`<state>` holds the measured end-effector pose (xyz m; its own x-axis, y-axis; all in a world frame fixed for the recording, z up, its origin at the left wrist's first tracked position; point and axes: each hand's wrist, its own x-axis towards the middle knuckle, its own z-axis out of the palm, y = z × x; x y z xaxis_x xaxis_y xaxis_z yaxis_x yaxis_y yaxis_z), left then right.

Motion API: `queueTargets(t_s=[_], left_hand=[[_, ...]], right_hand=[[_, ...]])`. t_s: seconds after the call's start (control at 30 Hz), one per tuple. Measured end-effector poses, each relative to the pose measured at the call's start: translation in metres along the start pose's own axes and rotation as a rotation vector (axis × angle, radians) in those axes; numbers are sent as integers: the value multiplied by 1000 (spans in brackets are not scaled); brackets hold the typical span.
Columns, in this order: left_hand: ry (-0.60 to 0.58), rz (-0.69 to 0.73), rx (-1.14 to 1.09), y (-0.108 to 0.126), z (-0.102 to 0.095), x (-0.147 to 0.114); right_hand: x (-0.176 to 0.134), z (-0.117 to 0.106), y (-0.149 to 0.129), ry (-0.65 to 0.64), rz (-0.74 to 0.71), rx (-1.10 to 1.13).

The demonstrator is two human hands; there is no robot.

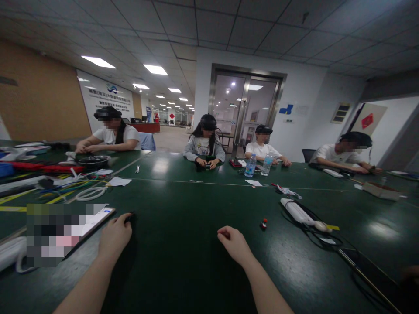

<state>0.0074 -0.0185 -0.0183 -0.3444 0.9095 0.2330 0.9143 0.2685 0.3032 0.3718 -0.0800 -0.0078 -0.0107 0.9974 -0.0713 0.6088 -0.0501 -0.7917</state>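
Observation:
My left hand [116, 234] is at the left of the green table, just right of a phone or tablet [94, 222] with a lit, partly blurred screen. Its thumb and fingers are closed on a small black object [130, 216], too dark to name. My right hand [234, 245] hovers over or rests on the table, fingers curled together; I see nothing in them. To its right, apart from the hand, stands a small red-and-black item [263, 224], perhaps a tiny bottle or part.
A white power strip [297, 212] with black cable and a dark flat device [369, 274] lie right. Coiled white cable [91, 193] and coloured wires lie left. Two water bottles [250, 165] and a wrench [138, 168] are farther off. Several people with headsets sit across the table [183, 196].

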Motion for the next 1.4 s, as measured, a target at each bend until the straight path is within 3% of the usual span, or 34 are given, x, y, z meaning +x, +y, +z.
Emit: queueTargets(t_s=[0.6, 1.4], left_hand=[[-2, -34, -25, -7, 9, 6], [5, -67, -67, -5, 7, 6]], right_hand=[[0, -1, 1, -14, 3, 15], [0, -1, -1, -21, 7, -8]])
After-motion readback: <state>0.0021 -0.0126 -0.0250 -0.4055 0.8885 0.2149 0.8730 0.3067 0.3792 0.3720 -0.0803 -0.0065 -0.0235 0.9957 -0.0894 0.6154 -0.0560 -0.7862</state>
